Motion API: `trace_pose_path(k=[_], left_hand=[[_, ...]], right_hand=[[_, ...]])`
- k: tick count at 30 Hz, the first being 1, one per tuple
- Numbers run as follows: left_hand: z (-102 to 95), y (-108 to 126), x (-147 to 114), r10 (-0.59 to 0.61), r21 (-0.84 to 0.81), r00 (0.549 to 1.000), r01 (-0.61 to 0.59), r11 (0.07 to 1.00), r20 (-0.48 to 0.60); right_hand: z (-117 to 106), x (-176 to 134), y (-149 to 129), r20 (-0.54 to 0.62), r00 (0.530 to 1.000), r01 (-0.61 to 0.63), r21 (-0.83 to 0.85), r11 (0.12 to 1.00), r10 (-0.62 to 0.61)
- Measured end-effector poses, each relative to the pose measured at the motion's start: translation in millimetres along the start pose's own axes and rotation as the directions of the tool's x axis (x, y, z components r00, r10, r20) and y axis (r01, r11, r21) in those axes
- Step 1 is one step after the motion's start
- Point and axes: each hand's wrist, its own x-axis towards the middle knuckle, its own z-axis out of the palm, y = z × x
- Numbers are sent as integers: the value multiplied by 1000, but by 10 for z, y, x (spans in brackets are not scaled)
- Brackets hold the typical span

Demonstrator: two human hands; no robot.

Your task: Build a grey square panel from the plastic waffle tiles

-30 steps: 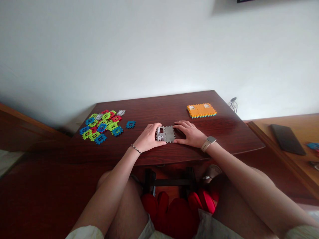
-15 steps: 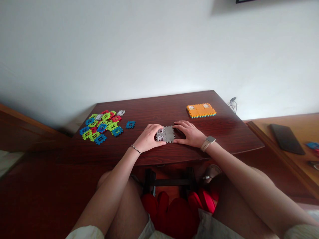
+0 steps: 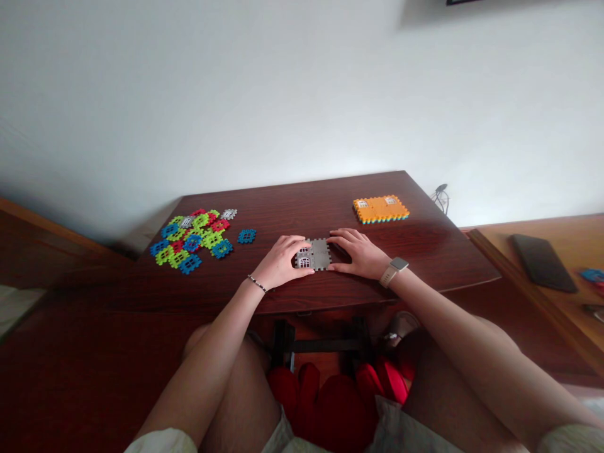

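Observation:
A small grey panel of interlocking plastic tiles lies near the front of the table, between my two hands. Its left part has white window inserts; its right part is plain with toothed edges. My left hand grips the panel's left side, with the fingers over the upper window and the thumb at the front edge. From the other side my right hand curves around the right edge, fingertips at the back corner and thumb at the front corner. The palms hide little of the panel.
A pile of blue, green, red and grey window tiles spreads over the table's left side. A single blue tile lies apart from it. Back right is a stack of orange-topped panels. A dark flat device rests on the wooden surface farther right.
My left fingertips have shifted slightly to the right over the upper window. Otherwise the panel, my right hand and the other pieces look the same.

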Motion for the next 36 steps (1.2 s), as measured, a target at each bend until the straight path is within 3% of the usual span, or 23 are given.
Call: trace_pose_path(k=[36], left_hand=[[-10, 24, 10, -16, 15, 1000, 16, 1000, 18]], right_hand=[[-2, 0, -1, -4, 1000, 2, 0, 1000, -2]])
